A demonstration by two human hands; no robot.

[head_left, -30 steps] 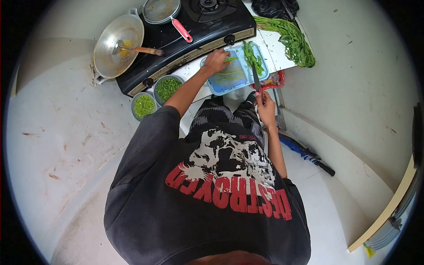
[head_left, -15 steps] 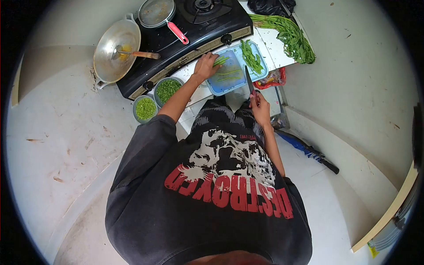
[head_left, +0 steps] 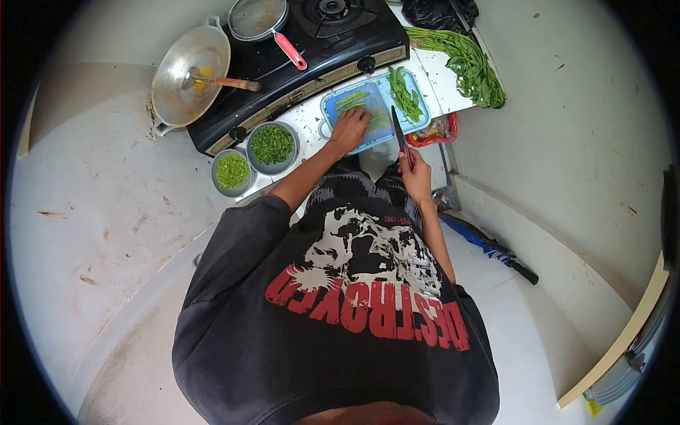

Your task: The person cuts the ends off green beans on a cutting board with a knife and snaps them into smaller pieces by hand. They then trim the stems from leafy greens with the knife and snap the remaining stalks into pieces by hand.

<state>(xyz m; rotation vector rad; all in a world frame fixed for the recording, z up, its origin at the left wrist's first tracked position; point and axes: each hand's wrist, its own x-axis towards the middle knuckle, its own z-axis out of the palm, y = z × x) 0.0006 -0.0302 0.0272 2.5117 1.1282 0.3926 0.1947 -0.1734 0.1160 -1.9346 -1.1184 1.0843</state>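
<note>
My right hand [head_left: 416,177] grips a kitchen knife [head_left: 399,131] by its handle, the dark blade pointing away from me over the light-blue tray [head_left: 423,99]. On the tray's left part, a blue cutting surface [head_left: 340,115], my left hand [head_left: 350,131] rests with its fingers bent down together at thin green stems [head_left: 379,122], partly hidden under the fingertips. Behind that hand lies a small bunch of cut stems [head_left: 352,101]. A heap of green leaves [head_left: 404,95] sits in the tray's right part, beyond the knife tip.
A bowl of chopped dark greens [head_left: 272,144] and a bowl of paler chopped stems [head_left: 232,171] stand at the left. Behind are a gas stove [head_left: 312,67], a wok [head_left: 188,74] and a red-handled strainer [head_left: 289,51]. Leafy greens [head_left: 478,78] lie right, above a red basket [head_left: 443,131].
My left hand has let go of the stem bunch at the back left of the tray and moved nearer, rightward, to the loose stems. The knife has barely moved.
</note>
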